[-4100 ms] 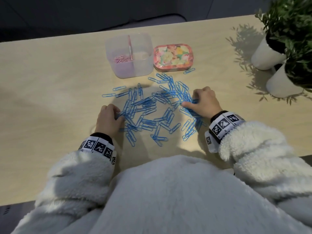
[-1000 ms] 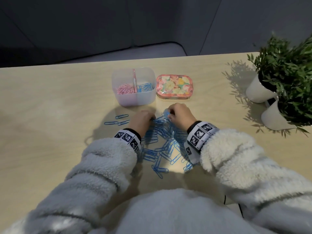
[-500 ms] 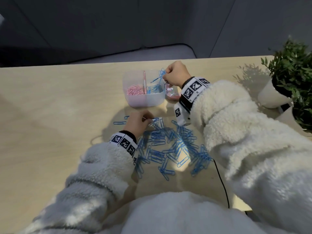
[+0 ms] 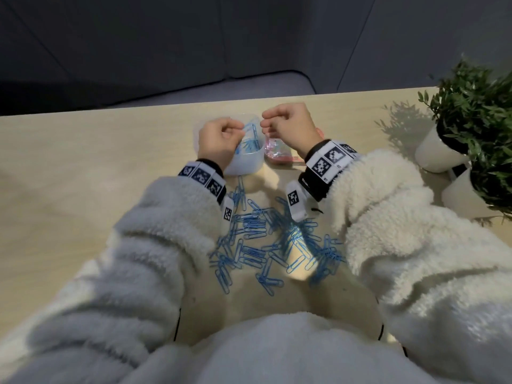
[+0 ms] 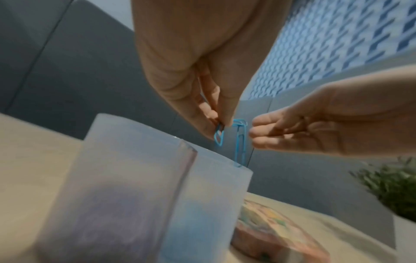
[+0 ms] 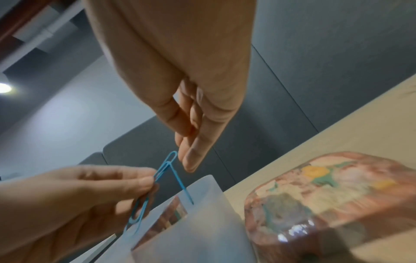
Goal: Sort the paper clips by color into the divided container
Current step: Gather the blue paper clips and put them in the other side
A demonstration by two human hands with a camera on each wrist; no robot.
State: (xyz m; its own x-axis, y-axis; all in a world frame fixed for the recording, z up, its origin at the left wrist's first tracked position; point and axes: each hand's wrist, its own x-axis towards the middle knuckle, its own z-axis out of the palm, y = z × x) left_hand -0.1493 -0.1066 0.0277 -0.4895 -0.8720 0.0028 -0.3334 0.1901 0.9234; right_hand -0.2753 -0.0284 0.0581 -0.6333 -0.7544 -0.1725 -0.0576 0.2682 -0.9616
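The person's left hand (image 4: 219, 138) is hovering over the divided container (image 5: 144, 192), pinching a few blue paper clips (image 6: 144, 201) between thumb and fingertips, and one clip (image 5: 239, 142) is dangling from that bunch with its lower end dipping just inside the container's rim. The right hand (image 4: 291, 126) is hanging just beside the container, above its right edge, its fingers (image 6: 191, 153) held loosely straight and pointing down, holding nothing, with the fingertips close to the top of the dangling clip but apart from it. Blue clips (image 4: 249, 138) are already lying in the container's right compartment; the left compartment is hidden under the left hand, so what it holds cannot be told. A large scatter of blue clips (image 4: 266, 245) is lying on the table (image 4: 83, 167) on the near side of the container, between the two sleeves, and no other colour is showing among them. Judging from this, the sorting is partly done: the blue compartment is filling up, while most of the blue pile looks left to carry over. A floral tin (image 6: 326, 195) is sitting just to the right of the container.
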